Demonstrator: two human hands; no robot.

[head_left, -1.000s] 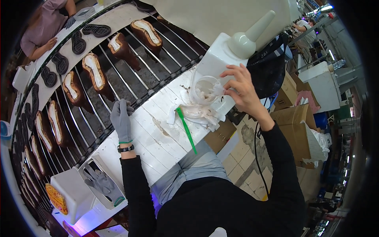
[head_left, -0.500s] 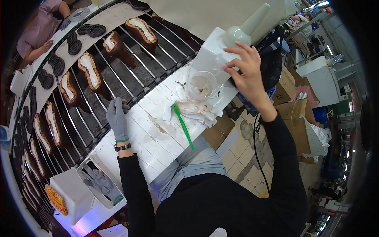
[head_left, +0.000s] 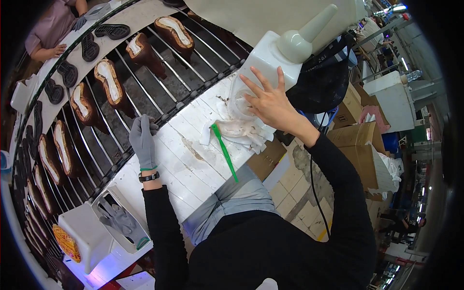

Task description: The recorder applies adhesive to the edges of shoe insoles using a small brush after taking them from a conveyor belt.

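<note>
My left hand (head_left: 143, 143), in a grey glove, rests at the table's edge beside the rack. Its fingers are curled closed and nothing shows in them. Bare, my right hand (head_left: 273, 104) is open with spread fingers over a small clear plastic cup (head_left: 237, 104) and against the lower body of a white bottle (head_left: 266, 55) with a long nozzle. The hand covers part of the cup. Between my hands lie a green-handled brush (head_left: 224, 153) and a crumpled, stained white cloth (head_left: 244, 133).
Left of the table runs a metal-bar conveyor (head_left: 140, 92) carrying brown shoe uppers (head_left: 108, 82), soles up. Black soles (head_left: 112, 31) lie on the ledge beyond, near a co-worker (head_left: 55, 31). A box with grey gloves (head_left: 118, 220) stands near my left forearm; cardboard boxes (head_left: 350, 145) are at right.
My right hand has come down and left from the nozzle end of the bottle to the cup, its fingers spreading. The left hand has hardly moved.
</note>
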